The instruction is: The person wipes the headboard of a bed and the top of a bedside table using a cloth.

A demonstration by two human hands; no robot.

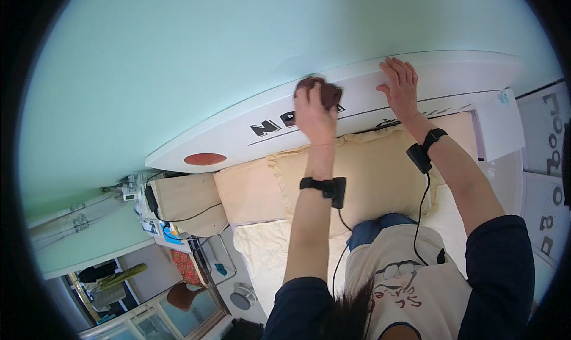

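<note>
Bunched under the fingers of my left hand (315, 115) is a dark brown cloth (331, 95), pressed to the upper part of a long white headboard (363, 90). Black lettering and a thin dark line run along that board, partly covered by my left hand and the cloth. To the right, my right hand (402, 89) rests near the board's top edge with its fingers stretched out and nothing in them. Each wrist wears a black strap with a small box, the left box (338, 192) and the right box (419, 158) both trailing a cable.
Below the headboard lie a yellow frilled pillow (375, 179) and a cream quilt (259, 245) on the bed. A pale bedside cabinet (184, 198) stands left, with a round stool (242, 296) nearby. White panels (541, 143) border the right side. A pale green wall (208, 54) rises behind.
</note>
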